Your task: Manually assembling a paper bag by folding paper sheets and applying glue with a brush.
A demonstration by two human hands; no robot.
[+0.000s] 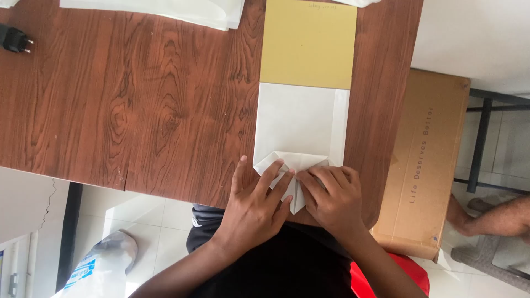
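head view | my left hand (255,205) lies flat, fingers spread, pressing the white folded paper (298,132) at the wooden table (138,99) edge | my right hand (333,198) curls over its pointed flap, pinning it | yellow sheet (308,44) beyond my fingertips | risk: uneven pressure could skew the crease

cardboard box (422,160), black plug (15,40), plastic bag (102,265) nearby.
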